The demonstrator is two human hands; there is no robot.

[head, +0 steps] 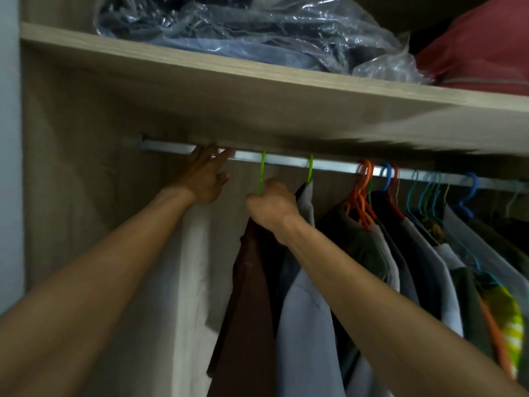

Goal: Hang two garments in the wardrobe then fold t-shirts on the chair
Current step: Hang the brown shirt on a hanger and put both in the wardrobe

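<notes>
I see both my arms reaching up into the wardrobe. My left hand (pixel 204 179) is up at the rail (pixel 286 161), fingers fairly straight and spread, the tips touching the metal near its left end; it holds nothing. My right hand (pixel 270 206) is curled tight around the neck of a green hanger (pixel 262 173), whose hook sits over the rail just right of my left hand. A brown garment (pixel 249 296) hangs from under that fist. Just to its right a second green hanger (pixel 310 169) is hooked on the rail and carries a grey shirt (pixel 306 325). Below my left wrist hangs a white cloth (pixel 194 253); I cannot tell what holds it up. Further right along the rail are orange hangers (pixel 362 196) and blue hangers (pixel 386 176) with more clothes packed close. On the shelf (pixel 200 81) above lie plastic-wrapped clothes (pixel 243 30) and a red pillow (pixel 481 53).
</notes>
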